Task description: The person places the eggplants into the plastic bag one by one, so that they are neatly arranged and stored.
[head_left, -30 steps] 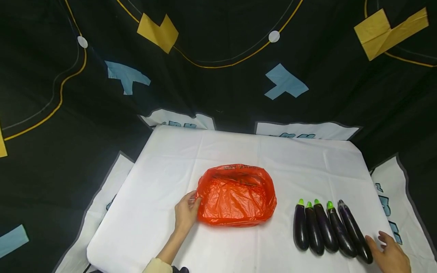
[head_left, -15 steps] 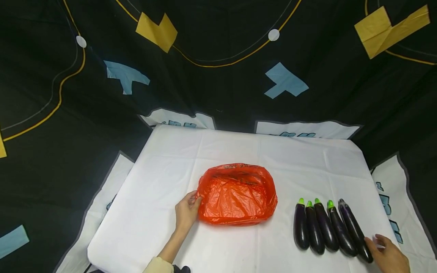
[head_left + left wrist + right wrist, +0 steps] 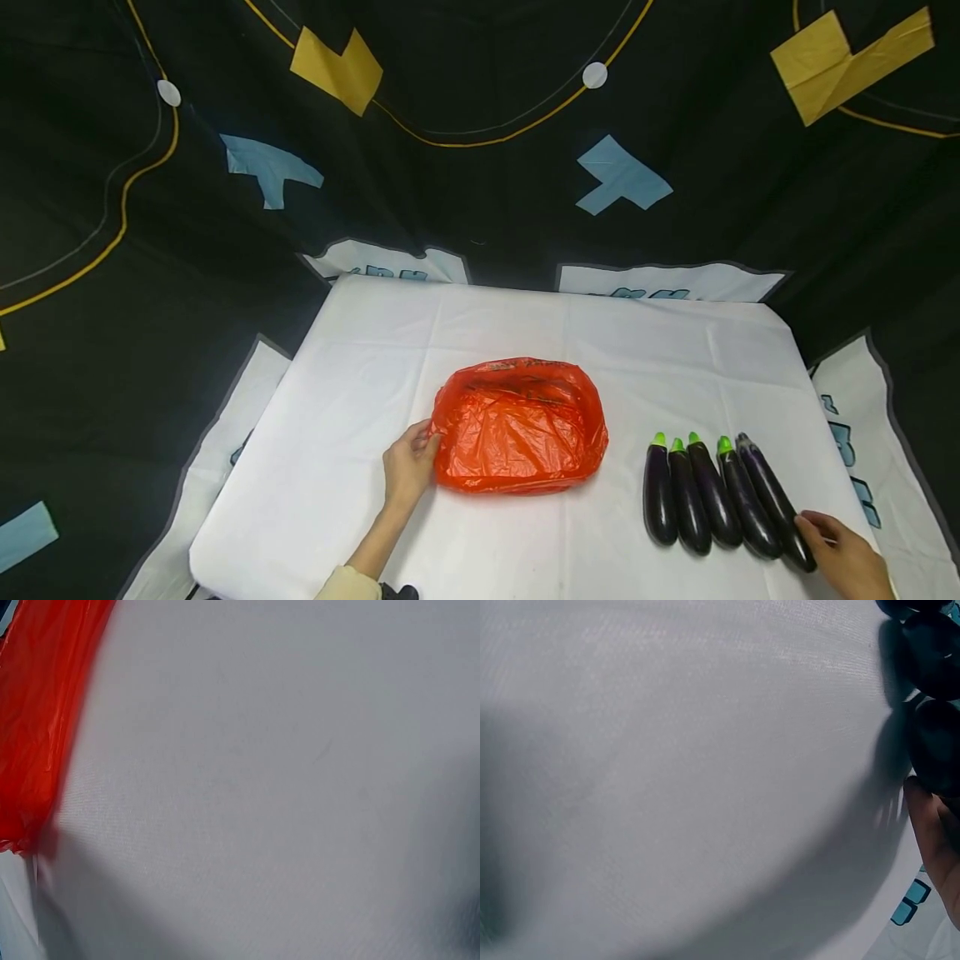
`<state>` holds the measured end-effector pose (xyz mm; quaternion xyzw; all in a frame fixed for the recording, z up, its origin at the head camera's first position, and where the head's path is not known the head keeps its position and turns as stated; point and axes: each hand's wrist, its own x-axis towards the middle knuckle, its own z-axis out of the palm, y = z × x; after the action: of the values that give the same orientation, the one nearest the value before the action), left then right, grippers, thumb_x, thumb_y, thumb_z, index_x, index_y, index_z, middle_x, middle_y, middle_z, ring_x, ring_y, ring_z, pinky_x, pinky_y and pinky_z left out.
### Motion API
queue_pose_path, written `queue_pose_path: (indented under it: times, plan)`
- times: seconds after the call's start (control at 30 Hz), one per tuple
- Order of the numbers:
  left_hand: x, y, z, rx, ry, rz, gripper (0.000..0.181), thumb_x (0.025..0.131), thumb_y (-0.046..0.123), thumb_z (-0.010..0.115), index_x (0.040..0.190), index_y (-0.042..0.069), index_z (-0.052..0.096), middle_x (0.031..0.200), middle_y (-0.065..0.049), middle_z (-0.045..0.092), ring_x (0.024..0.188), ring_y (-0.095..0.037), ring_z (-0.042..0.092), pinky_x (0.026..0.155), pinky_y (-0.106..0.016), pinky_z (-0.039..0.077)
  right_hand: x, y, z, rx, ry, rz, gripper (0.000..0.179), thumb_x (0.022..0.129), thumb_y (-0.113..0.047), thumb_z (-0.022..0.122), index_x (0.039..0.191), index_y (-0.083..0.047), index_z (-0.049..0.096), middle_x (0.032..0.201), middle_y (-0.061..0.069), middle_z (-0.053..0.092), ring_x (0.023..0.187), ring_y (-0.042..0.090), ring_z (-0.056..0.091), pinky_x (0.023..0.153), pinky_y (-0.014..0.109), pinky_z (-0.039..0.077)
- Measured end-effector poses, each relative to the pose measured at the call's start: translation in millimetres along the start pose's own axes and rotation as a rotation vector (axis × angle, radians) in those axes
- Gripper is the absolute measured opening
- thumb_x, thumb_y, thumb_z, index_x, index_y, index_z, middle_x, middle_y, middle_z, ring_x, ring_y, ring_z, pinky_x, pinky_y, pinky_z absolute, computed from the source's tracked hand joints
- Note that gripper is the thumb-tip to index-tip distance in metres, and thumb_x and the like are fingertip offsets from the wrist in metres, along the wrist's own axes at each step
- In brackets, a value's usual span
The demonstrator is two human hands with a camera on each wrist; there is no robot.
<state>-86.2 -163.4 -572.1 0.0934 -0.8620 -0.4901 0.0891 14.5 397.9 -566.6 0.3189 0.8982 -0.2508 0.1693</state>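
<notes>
A red plastic bag [image 3: 517,429] lies mid-table with its mouth spread wide. My left hand [image 3: 407,468] pinches its left edge between thumb and fingers. The left wrist view shows only a strip of the bag [image 3: 34,712], with the hand out of frame. Several dark purple eggplants [image 3: 708,496] lie side by side at the right. Beside the lower end of the rightmost eggplant [image 3: 772,500] is my right hand [image 3: 843,557], its thumb touching the skin. In the right wrist view the thumb [image 3: 934,840] meets the rounded end of an eggplant [image 3: 936,742]; the other fingers are mostly hidden.
A white cloth [image 3: 360,375] covers the table. Black fabric [image 3: 480,200] with yellow and blue patches hangs behind and around it. A small black object [image 3: 401,592] shows at the bottom edge near the left sleeve [image 3: 348,583].
My right hand has shifted slightly left, closer against the rightmost eggplant, and its fingers have drawn nearer the thumb. The left hand keeps its hold on the bag. The head view has shifted slightly.
</notes>
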Motion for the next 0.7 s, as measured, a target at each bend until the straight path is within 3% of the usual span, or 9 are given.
queue_pose_path:
  times: [0.4, 0.7]
  plan:
    - [-0.7, -2.4, -1.6, 0.032, 0.009, -0.013, 0.028, 0.087, 0.007, 0.068, 0.114, 0.003, 0.066, 0.096, -0.010, 0.070, 0.082, -0.020, 0.068, 0.068, -0.023, 0.056, 2.0, 5.1, -5.0, 0.008, -0.126, -0.056, 0.090, 0.089, -0.069, 0.037, 0.123, 0.014, 0.047, 0.114, 0.037, 0.053, 0.101, 0.050, 0.051, 0.073, 0.052, 0.050]
    - [-2.3, -3.7, -3.3, 0.024, -0.004, -0.027, 0.028, 0.088, 0.009, 0.068, 0.115, 0.004, 0.066, 0.096, -0.010, 0.070, 0.082, -0.019, 0.068, 0.067, -0.021, 0.056, 2.0, 7.7, -4.7, -0.019, -0.158, -0.099, 0.092, 0.089, -0.069, 0.036, 0.122, 0.015, 0.048, 0.108, 0.036, 0.057, 0.095, 0.048, 0.056, 0.071, 0.052, 0.050]
